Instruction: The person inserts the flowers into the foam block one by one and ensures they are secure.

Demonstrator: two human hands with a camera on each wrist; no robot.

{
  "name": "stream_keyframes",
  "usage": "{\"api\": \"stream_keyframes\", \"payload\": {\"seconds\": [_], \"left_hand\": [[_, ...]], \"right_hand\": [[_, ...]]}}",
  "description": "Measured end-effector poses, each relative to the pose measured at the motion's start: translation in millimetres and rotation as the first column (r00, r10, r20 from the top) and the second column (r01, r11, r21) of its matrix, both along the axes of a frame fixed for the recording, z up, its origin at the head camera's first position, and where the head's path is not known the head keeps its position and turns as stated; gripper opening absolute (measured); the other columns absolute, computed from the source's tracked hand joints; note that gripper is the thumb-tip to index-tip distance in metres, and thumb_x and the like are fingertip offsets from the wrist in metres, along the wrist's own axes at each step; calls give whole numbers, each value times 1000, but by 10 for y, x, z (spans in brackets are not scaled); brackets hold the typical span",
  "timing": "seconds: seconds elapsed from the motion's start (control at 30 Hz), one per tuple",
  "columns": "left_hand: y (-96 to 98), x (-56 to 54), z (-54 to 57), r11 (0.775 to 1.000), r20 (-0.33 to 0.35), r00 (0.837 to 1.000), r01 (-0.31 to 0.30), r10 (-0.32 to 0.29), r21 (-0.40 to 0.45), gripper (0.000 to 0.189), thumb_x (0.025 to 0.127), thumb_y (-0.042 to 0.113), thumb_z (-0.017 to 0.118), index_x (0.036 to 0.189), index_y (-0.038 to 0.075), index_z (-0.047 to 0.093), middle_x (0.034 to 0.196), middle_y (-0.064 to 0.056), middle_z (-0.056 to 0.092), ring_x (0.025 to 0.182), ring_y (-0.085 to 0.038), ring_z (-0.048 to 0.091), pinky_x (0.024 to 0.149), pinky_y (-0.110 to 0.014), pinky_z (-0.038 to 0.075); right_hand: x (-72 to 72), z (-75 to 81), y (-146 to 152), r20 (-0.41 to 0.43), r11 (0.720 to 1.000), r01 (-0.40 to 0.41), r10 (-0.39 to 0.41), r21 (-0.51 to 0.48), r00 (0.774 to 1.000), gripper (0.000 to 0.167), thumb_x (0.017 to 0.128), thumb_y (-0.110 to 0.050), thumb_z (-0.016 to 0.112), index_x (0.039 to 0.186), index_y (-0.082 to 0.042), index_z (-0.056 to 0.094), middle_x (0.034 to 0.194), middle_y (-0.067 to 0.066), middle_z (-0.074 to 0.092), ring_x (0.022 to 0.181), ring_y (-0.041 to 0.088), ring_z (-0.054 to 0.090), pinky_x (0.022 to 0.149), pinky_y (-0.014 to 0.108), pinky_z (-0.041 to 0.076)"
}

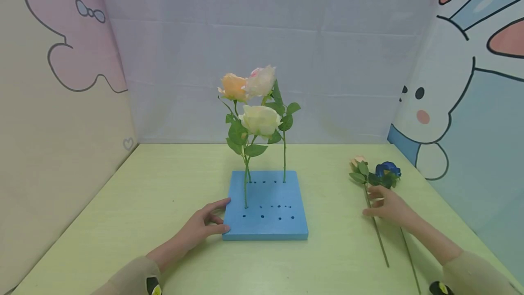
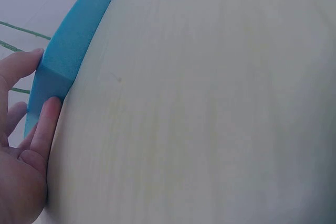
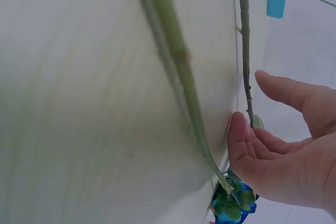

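My left hand point(image 1: 204, 223) rests against the left side of a blue block point(image 1: 266, 230) with rows of holes, fingertips and thumb touching its edge. Three artificial roses stand upright in it: an orange one point(image 1: 233, 87), a pinkish-white one point(image 1: 261, 82) and a creamy white one point(image 1: 260, 121). On the right, my right hand point(image 1: 389, 206) is over the stem of a peach rose point(image 1: 358, 161) lying on the table. In the right wrist view, its thumb and fingers are spread apart beside that stem point(image 3: 245, 40). A blue rose point(image 1: 387, 169) lies alongside, its stem point(image 3: 184, 72) passing beneath the hand.
The pale yellow-green table point(image 1: 163, 181) runs back to a whitish cloth wall point(image 1: 172, 81). Side panels carry a cartoon bear point(image 1: 82, 49) on the left and a cartoon rabbit point(image 1: 434, 104) on the right. The standing roses rise high above the block.
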State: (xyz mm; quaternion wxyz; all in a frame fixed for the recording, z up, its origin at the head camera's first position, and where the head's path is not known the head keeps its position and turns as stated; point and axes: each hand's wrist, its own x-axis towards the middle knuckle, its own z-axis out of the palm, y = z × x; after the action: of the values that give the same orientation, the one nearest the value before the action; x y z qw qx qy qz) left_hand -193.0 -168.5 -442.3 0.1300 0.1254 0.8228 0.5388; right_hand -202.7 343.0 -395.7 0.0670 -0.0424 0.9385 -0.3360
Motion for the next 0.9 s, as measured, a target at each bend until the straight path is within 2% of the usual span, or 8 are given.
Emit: {"api": "stream_keyframes", "payload": {"seconds": [0.17, 0.27, 0.37, 0.6, 0.9], "left_hand": [[-7, 0, -4, 1000, -5, 1000, 5, -5, -1, 74, 86, 29, 77, 151, 24, 42, 151, -12, 43, 103, -19, 57, 81, -28, 45], [-9, -1, -12, 1000, -10, 1000, 12, -12, -3, 74, 86, 29, 77, 151, 24, 41, 151, -12, 43, 102, -18, 57, 81, -27, 45], [-8, 0, -23, 1000, -14, 1000, 16, -16, -2, 75, 86, 29, 77, 151, 23, 41, 151, -13, 43, 101, -16, 57, 80, -26, 46], [-9, -7, -37, 1000, -14, 1000, 11, -11, -2, 75, 85, 28, 77, 151, 23, 42, 151, -13, 42, 100, -16, 57, 78, -26, 45], [-8, -21, -40, 1000, -10, 1000, 4, -4, 2, 75, 85, 28, 78, 151, 23, 42, 152, -13, 42, 101, -18, 57, 77, -26, 44]], "right_hand": [[-24, -44, 22, 27, 995, -15, 18, -94, 999, 72, 85, -5, 72, 139, 20, 32, 129, 41, 49, 103, 39, 65, 73, 35, 57], [-30, -60, 27, 58, 990, -15, 24, -142, 998, 71, 85, -4, 71, 139, 20, 31, 122, 39, 53, 92, 27, 69, 70, 34, 58], [-24, -47, 17, 87, 984, -16, 32, -178, 996, 72, 86, -6, 71, 140, 19, 31, 116, 35, 58, 86, 20, 69, 71, 35, 58], [-12, -8, -36, 136, 971, -12, 45, -240, 990, 74, 87, -5, 70, 143, 19, 27, 115, 33, 59, 87, 22, 69, 72, 36, 59], [-35, 0, -89, 103, 968, -12, 39, -252, 994, 73, 89, -3, 68, 145, 16, 26, 120, 36, 54, 92, 25, 68, 73, 39, 59]]}}
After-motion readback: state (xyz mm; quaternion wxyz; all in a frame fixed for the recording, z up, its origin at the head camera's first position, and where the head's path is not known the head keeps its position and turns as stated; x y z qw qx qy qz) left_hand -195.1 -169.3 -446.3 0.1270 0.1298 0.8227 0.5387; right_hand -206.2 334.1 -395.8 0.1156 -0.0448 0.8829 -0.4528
